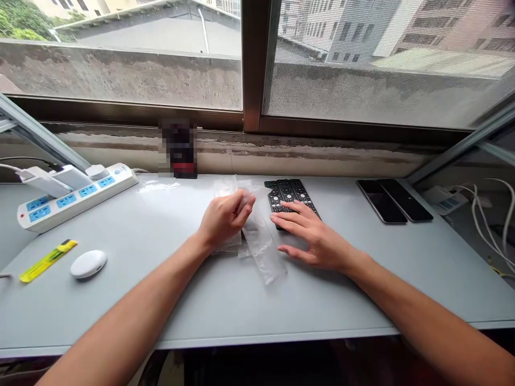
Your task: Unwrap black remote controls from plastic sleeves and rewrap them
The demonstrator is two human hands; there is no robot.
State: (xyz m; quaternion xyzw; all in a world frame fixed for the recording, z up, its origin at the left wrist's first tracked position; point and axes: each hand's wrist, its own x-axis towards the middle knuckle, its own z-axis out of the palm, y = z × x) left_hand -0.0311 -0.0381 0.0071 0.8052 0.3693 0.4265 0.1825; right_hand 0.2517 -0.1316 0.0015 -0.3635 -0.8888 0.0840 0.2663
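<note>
Our forearms [161,295] come in low from both sides, nearest the cam. We've got L hand [226,217] curled shut on a clear plastic bag [263,249], flat & crinkled, w/ other clear bags [227,246] beneath. Our R hand [316,236] is open, palm down, fingers spread by/over the lower ends of the blk remotes [286,190], side by side mid-desk. Farther out: 2 phones [384,201] R; pwr strip [76,195], white oval item [88,264] & yellow strip [47,261] L.
</note>
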